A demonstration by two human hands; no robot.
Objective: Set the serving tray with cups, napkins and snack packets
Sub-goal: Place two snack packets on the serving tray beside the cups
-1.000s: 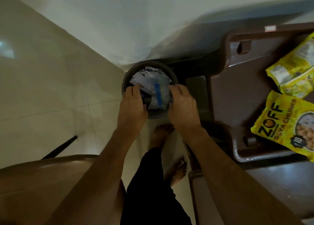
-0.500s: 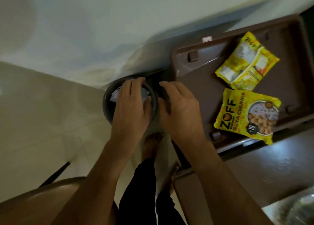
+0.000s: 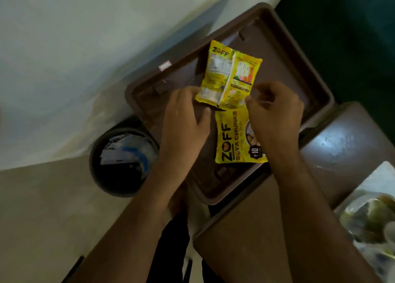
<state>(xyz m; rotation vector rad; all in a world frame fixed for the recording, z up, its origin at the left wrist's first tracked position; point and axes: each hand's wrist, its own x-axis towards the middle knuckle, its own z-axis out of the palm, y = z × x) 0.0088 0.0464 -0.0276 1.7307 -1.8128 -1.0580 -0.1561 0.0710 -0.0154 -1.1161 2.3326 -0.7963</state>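
Note:
A brown serving tray (image 3: 286, 69) stands by the wall with two yellow snack packets in it. The farther packet (image 3: 226, 77) lies back side up. My left hand (image 3: 183, 118) pinches its near left corner between finger and thumb. My right hand (image 3: 275, 114), fingers curled, pinches its near right corner. The nearer packet (image 3: 230, 137), printed ZOFF Soya Chunks, lies face up just below, and my right hand covers its right side. No cups or napkins are in view.
A dark round bin (image 3: 124, 163) with crumpled wrappers stands on the tiled floor left of the tray. A brown table top (image 3: 252, 229) lies under my right forearm. A clear plastic bag (image 3: 372, 218) of items sits at the lower right.
Both hands left the bin and moved right over the tray, where they took hold of the farther packet's near corners. The view swung right with them.

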